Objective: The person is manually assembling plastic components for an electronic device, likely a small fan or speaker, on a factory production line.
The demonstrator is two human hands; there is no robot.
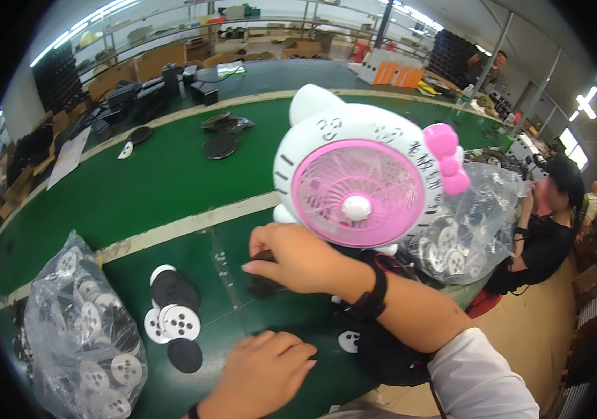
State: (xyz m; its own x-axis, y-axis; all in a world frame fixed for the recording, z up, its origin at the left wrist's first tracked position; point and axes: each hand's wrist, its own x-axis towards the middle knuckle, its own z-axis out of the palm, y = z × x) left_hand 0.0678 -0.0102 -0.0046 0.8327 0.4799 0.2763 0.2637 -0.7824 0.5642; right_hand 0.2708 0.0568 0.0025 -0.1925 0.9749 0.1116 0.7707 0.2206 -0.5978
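My right hand (295, 258) reaches across in front of a white cat-shaped fan (286, 164) with a pink bow and pink ring. Its fingers are closed on a dark round piece (265, 279), partly hidden by the hand; it looks like one or more black discs. Nearer to me, my left hand (260, 370) rests low over the green table, fingers loosely extended, with nothing visible in it. Left of both hands lies an overlapping pile of black discs (176, 293) and white discs with holes (181, 322). A single black disc (185, 356) lies at its near end.
Clear plastic bags of white discs stand at the left (78, 342) and right (462, 237). One white disc (349, 341) lies by my right forearm. Black parts (222, 143) sit on the green surface beyond a pale rail (187, 220). A co-worker (546, 230) sits at the right.
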